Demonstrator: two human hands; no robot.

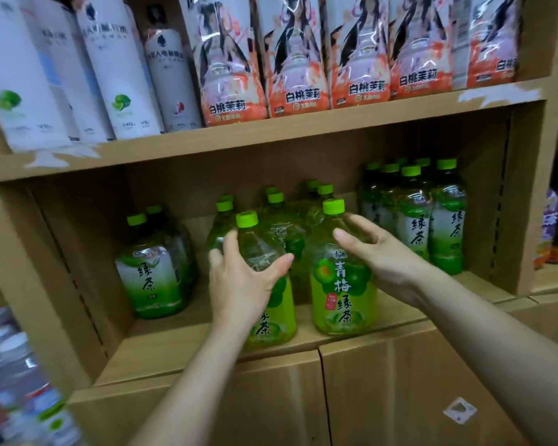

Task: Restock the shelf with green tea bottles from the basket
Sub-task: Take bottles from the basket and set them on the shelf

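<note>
Left hand (pixel 239 278): curled round left front plum green tea bottle (pixel 271 320)
Right hand (pixel 377 252): fingers spread beside right front plum green tea bottle (pixel 343 294), contact unclear
Front bottles: two, upright at shelf (pixel 206 355) edge
Peach jasmine bottles (pixel 297 59): five above

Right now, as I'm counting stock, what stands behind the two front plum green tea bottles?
More green-capped bottles, at least five caps showing. The front bottles, left hand and right hand cover most of their bodies, so deeper rows cannot be counted.
</note>
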